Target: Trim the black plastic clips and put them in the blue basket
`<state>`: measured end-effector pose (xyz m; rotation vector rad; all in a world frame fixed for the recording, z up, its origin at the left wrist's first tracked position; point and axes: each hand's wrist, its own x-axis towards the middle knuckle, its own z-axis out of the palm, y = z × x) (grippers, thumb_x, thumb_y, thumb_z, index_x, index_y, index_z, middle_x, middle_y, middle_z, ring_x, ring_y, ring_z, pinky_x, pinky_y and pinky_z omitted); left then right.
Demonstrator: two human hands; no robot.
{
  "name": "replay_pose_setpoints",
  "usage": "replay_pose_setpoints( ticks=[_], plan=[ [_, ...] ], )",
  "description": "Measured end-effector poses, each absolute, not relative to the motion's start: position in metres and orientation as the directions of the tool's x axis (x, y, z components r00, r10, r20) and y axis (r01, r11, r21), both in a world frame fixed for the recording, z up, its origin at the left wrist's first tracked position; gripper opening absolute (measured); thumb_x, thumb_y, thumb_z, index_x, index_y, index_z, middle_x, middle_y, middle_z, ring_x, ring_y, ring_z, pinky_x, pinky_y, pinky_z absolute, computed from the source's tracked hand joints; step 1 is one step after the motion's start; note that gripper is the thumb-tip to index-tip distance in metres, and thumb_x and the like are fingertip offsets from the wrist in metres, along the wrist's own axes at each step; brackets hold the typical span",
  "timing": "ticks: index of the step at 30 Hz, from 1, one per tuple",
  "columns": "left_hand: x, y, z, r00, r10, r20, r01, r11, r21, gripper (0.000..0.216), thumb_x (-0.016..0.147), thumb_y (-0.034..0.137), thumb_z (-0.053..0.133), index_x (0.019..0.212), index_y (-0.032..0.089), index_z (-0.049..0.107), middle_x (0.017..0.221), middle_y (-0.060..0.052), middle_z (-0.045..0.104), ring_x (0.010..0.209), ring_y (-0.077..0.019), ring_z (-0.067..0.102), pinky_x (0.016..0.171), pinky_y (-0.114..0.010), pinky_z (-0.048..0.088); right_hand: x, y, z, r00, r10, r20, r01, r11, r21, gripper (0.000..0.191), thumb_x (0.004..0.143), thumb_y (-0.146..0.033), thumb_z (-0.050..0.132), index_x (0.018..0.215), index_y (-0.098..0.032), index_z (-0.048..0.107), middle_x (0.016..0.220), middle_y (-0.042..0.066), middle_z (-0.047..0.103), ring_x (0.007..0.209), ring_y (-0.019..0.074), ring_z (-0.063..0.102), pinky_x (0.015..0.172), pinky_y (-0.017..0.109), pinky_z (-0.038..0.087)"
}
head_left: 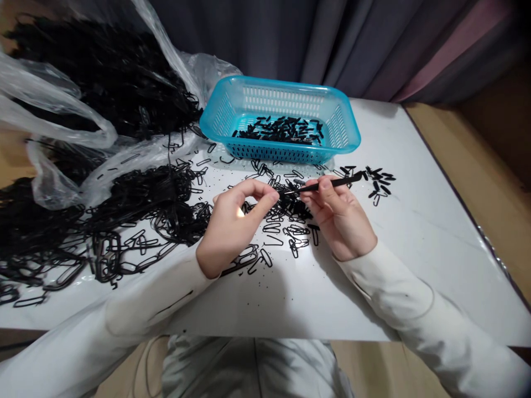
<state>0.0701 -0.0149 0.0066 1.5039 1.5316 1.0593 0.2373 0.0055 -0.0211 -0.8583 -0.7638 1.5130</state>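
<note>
My left hand [232, 221] is closed, thumb and index fingertip pinched at a small black piece whose shape I cannot make out. In my right hand [342, 213] I hold black tweezers [332, 183], their thin tip pointing left at my left fingertips. Beneath both hands lies a pile of black loop-shaped pieces [290, 207], with loose thin loops [272, 228] around it. Beyond my hands stands a blue perforated basket [353, 132], holding many short black pieces [286, 131].
Clear plastic bags [97, 130] and a large heap of black strips [124, 72] fill the left. Tangled black parts [157, 213] spread across the white table [418, 232]. Short black pieces [378, 179] lie right of my hands. A dark curtain [282, 38] hangs behind the basket.
</note>
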Motion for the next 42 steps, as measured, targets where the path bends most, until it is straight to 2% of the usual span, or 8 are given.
replay_pose_setpoints(
  ticks=[5,9,15,18,22,27,33,42],
  plan=[
    [0.072,-0.016,0.004,-0.026,1.000,0.015,0.402,-0.004,0.916,0.013,0.085,0.029,0.060,0.075,0.022,0.064,0.081,0.002,0.068,0.083,-0.0169,0.060,0.084,-0.030,0.043,0.234,0.001,-0.015,-0.121,0.971,-0.208,-0.555,-0.240,-0.797,0.020,0.075,-0.033,0.077,0.076,-0.021,0.062,0.082,-0.004,0.069,0.074,0.0063,0.066,0.079,0.018,0.054],
    [0.073,-0.016,0.003,-0.030,0.999,0.012,0.401,0.002,0.916,0.012,0.084,0.030,0.061,0.075,0.022,0.065,0.081,0.001,0.068,0.083,-0.0179,0.060,0.086,-0.031,0.043,0.237,0.005,-0.011,-0.102,0.965,-0.242,-0.561,-0.257,-0.787,0.021,0.074,-0.034,0.077,0.075,-0.020,0.061,0.084,-0.003,0.068,0.077,0.0075,0.065,0.085,0.021,0.054],
    [0.072,-0.015,0.006,-0.042,0.999,0.004,0.381,0.012,0.925,0.013,0.084,0.029,0.061,0.075,0.021,0.064,0.084,0.001,0.068,0.086,-0.0168,0.059,0.086,-0.029,0.044,0.243,0.010,-0.003,0.100,0.989,-0.105,-0.482,-0.044,-0.875,0.012,0.085,-0.023,0.060,0.074,-0.021,0.054,0.079,-0.002,0.061,0.076,0.0097,0.062,0.079,0.025,0.052],
    [0.072,-0.016,0.006,-0.040,0.999,0.009,0.378,0.007,0.926,0.013,0.085,0.030,0.061,0.075,0.021,0.064,0.084,0.001,0.068,0.086,-0.0165,0.059,0.086,-0.028,0.043,0.244,0.010,-0.001,0.151,0.989,-0.009,-0.384,0.050,-0.922,0.013,0.084,-0.017,0.052,0.074,-0.022,0.048,0.066,-0.005,0.049,0.062,0.0093,0.058,0.065,0.025,0.049],
    [0.071,-0.016,0.004,-0.032,0.999,0.024,0.369,-0.010,0.929,0.014,0.085,0.031,0.061,0.077,0.021,0.065,0.084,0.001,0.069,0.086,-0.0160,0.059,0.084,-0.027,0.042,0.242,0.005,-0.004,-0.024,0.999,0.023,-0.199,0.018,-0.980,0.008,0.084,-0.021,0.057,0.080,-0.024,0.051,0.062,-0.008,0.036,0.047,0.0069,0.034,0.046,0.023,0.032],
    [0.071,-0.014,0.004,-0.020,0.999,0.025,0.362,-0.016,0.932,0.019,0.087,0.034,0.059,0.075,0.021,0.064,0.081,0.002,0.068,0.084,-0.0159,0.059,0.082,-0.027,0.041,0.240,-0.003,-0.008,-0.216,0.974,0.070,0.035,0.079,-0.996,0.011,0.087,-0.027,0.062,0.097,-0.023,0.062,0.067,-0.005,0.041,0.055,0.0083,0.035,0.049,0.025,0.028],
    [0.071,-0.015,0.004,-0.002,1.000,0.029,0.382,-0.026,0.924,0.024,0.089,0.036,0.056,0.071,0.021,0.062,0.075,0.003,0.066,0.080,-0.0157,0.057,0.082,-0.028,0.039,0.236,-0.004,-0.007,-0.251,0.962,0.109,0.002,0.114,-0.994,0.010,0.086,-0.028,0.066,0.083,-0.020,0.061,0.073,-0.005,0.052,0.058,0.0063,0.039,0.052,0.025,0.030],
    [0.071,-0.016,0.004,0.040,0.998,0.055,0.395,-0.067,0.916,0.021,0.087,0.033,0.057,0.070,0.021,0.060,0.072,0.002,0.065,0.075,-0.0159,0.058,0.078,-0.029,0.041,0.238,-0.005,-0.009,-0.244,0.970,0.005,-0.077,-0.014,-0.997,0.017,0.085,-0.033,0.067,0.081,-0.019,0.061,0.061,-0.007,0.042,0.050,0.0047,0.031,0.046,0.023,0.024]
  ],
)
